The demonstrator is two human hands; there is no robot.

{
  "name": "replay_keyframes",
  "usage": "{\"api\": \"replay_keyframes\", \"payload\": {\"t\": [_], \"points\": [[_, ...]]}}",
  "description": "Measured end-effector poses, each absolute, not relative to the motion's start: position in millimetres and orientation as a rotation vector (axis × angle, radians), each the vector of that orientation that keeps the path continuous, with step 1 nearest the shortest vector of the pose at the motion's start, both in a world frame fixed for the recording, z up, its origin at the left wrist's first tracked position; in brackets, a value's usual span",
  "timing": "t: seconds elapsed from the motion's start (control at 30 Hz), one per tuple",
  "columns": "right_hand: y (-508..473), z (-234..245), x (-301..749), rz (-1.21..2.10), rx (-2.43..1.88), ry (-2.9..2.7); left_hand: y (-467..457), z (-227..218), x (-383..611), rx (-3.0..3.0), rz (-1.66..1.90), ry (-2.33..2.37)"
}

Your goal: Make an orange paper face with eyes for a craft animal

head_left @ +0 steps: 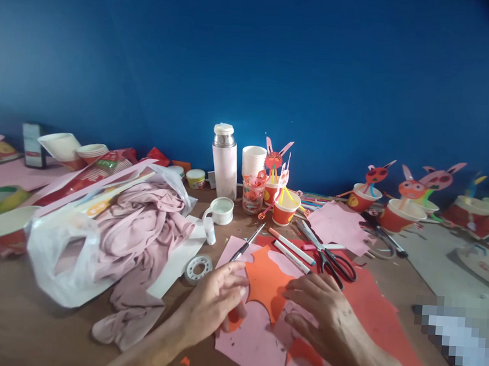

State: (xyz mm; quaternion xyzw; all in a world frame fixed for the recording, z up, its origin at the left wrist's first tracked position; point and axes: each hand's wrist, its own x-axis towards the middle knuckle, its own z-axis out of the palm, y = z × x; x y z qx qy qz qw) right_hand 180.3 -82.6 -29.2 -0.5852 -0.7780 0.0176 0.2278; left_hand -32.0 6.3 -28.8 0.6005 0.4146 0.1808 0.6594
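Note:
An orange paper sheet with curved cut-outs point(267, 284) lies on pink paper point(242, 354) between my two hands. My left hand point(214, 300) is at its left side, fingers curled, with a small rounded orange paper piece point(235, 318) at the fingertips. My right hand point(322, 306) rests at the sheet's right edge, fingers stretched out and apart. An orange-red paper scrap point(306, 359) lies below it. Just beyond the hands are a pen point(247, 243), an orange-capped marker point(292, 246), a white marker point(292, 256) and black-handled scissors point(327, 255).
A plastic bag with pink cloth point(143, 221) covers the left. A tape roll point(198, 268), a mug point(221, 211) and a thermos point(224, 168) stand nearby. Paper cups with paper-animal figures point(286, 207) line the back. Red paper point(379, 313) spreads right.

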Motion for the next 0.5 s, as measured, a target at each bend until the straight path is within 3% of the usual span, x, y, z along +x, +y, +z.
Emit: {"api": "replay_keyframes", "payload": {"t": [0.3,0.5], "points": [[-81,-63,171,-0.185,-1.596,-2.120,8,-18,-25,0.766,0.495,0.872],[-82,-58,171,-0.073,-1.595,-2.145,6,-16,-9,0.888,0.364,0.833]]}}
